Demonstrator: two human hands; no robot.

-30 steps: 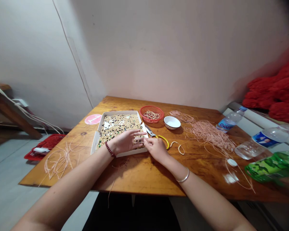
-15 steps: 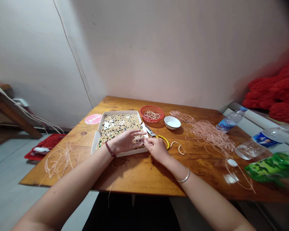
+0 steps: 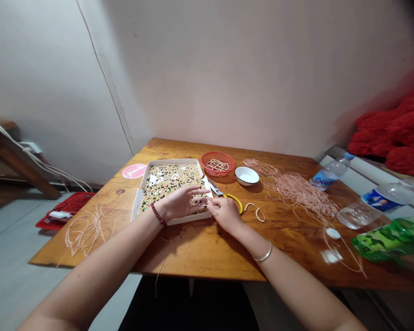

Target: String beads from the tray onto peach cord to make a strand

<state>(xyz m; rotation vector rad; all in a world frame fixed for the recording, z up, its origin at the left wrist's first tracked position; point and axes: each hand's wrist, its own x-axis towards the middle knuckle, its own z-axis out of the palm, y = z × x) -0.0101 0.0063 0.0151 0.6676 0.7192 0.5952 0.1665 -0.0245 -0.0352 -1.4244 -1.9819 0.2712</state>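
The left hand (image 3: 178, 203) hovers over the near right corner of a shallow white tray (image 3: 136, 203), palm turned inward, its fingers extended and apart. The right hand (image 3: 227, 214) is just beyond the tray's right wall, its thumb and forefinger pinched together close to the left fingertips; what lies between them is too small to tell. The tray sits left of the middle of the bench (image 3: 200, 257), full of pale beads (image 3: 184, 177) mixed with dark and green ones, a few white patches of its floor showing through.

Against half a second ago, hardly anything has changed: both hands keep the same pose and place, the tray and beads lie as they did, and only the whole view has slipped very slightly.

Scissors with yellow handles (image 3: 235, 199) lie partly behind the right hand, and a short beaded strand (image 3: 260, 214) curls beside them. Toward the far edge stand a red basket (image 3: 218, 174) holding beaded loops and, just right of it, a white bowl (image 3: 247, 175). A heap of pink cord (image 3: 296, 191) spreads toward the right edge, near the bottles there; looser cord (image 3: 86, 230) lies at the near left corner.
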